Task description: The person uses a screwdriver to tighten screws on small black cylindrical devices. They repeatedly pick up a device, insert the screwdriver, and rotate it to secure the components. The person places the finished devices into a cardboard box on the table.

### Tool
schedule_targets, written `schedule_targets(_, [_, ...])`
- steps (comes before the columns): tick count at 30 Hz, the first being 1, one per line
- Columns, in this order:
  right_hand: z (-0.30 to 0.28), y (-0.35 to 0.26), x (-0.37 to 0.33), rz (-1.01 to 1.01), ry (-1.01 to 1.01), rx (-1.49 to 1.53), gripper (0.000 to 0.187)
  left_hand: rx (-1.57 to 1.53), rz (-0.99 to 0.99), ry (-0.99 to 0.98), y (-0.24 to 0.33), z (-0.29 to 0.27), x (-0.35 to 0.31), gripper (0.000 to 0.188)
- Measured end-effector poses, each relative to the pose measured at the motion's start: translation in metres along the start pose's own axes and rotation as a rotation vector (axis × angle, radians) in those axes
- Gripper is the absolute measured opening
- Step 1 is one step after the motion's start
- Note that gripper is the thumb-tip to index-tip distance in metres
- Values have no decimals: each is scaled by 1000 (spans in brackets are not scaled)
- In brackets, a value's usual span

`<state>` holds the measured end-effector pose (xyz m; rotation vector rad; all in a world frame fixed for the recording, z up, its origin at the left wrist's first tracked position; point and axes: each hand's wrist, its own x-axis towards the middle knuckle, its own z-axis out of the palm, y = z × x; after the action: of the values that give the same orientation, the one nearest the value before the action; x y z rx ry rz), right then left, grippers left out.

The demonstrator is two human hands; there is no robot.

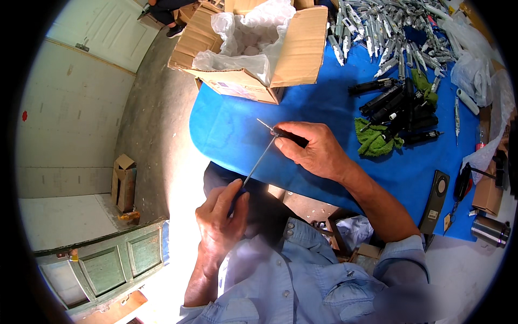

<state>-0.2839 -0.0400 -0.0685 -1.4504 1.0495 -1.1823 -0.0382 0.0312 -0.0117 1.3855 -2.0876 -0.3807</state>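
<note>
My left hand [220,220] is closed around the dark blue handle of a screwdriver [259,161]. Its thin metal shaft slants up and to the right, and the tip meets the piece in my other hand. Between thumb and fingers, my right hand [318,151] grips a black pen-shaped tool [290,136] with a slim metal tip pointing up and left. Both hands are over the near left edge of the blue-covered table [226,116]. Fingers hide part of the black tool. More black tools [396,105] lie on a green cloth [372,141] to the right.
An open cardboard box [232,81] lined with plastic stands at the table's far left. Many grey pen-shaped tools [377,32] are heaped at the back right. A dark flat device [434,202] and a metal cylinder [488,230] are at the right. A person's shoe [175,31] shows far left.
</note>
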Motion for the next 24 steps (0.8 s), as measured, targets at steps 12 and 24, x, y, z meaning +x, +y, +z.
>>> schedule_targets(12, [0,1,0,-17,26,-7,21,29,19,-22,1,-3,1,35])
schedule_targets(24, [5,9,0,-217,72,-176,25,4,-38,-84,9,-14,5,27])
